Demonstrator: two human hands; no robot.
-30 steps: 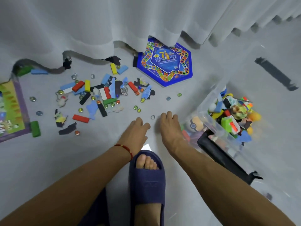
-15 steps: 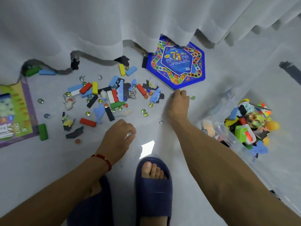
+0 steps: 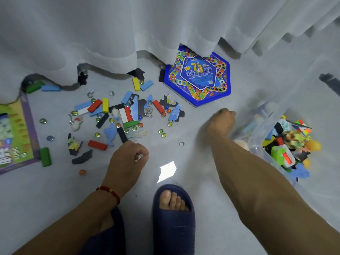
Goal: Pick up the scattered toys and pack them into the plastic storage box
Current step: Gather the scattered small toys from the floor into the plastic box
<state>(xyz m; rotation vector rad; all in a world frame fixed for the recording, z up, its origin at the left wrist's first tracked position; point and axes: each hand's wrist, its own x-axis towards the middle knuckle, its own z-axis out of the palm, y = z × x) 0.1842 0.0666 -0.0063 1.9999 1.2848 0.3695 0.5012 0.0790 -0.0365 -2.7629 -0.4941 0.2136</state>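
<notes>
Grey floor (image 3: 55, 199), right hand (image 3: 219, 122) now fisted nearer storage box (image 3: 257, 144)

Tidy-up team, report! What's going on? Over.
Left hand pinching a marble. Right hand fisted beside the box. Blocks still scattered. Nothing blocking.

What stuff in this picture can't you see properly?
Head view only:
- Right hand: fingers curled under, so any contents are hidden.
- Hexagonal game box: far edge under the curtain.
- Green game board: cut off by left edge.
- Storage box: near wall blurred.
</notes>
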